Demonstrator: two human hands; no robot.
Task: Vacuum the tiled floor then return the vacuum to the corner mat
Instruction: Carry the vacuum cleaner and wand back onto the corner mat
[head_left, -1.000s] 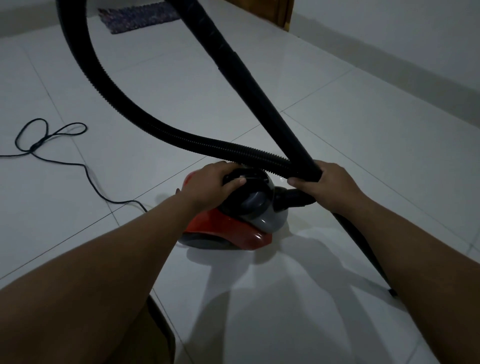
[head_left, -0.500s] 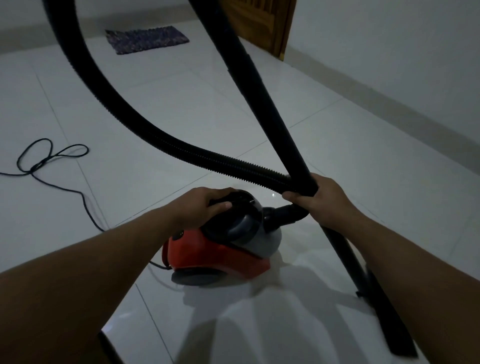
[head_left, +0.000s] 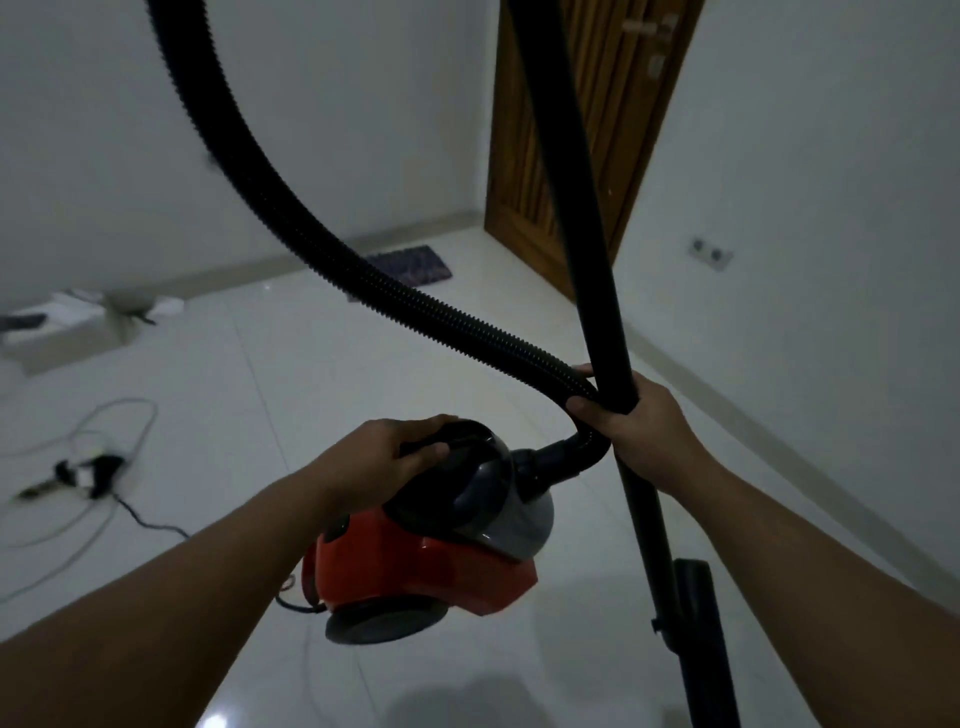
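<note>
A red and grey canister vacuum (head_left: 415, 561) hangs tilted above the white tiled floor (head_left: 291, 374), its underside wheel showing. My left hand (head_left: 384, 457) grips the black carry handle on its top. My right hand (head_left: 634, 421) is closed around the black wand (head_left: 587, 218) and the ribbed hose (head_left: 322, 244) together where they cross. The floor nozzle (head_left: 698, 623) hangs at the wand's lower end on the right. A small dark patterned mat (head_left: 410, 265) lies in the far corner beside the door.
A wooden door (head_left: 566, 130) stands at the back right, with a wall socket (head_left: 710, 253) to its right. The black power cord (head_left: 140, 519) and a plug with pale cables (head_left: 88, 473) lie on the floor at left. A low white box (head_left: 78, 332) sits against the back wall.
The vacuum has been lifted off the floor by its handle and the view has tilted up, bringing the door, walls and corner mat into sight. Both hands keep their grips.
</note>
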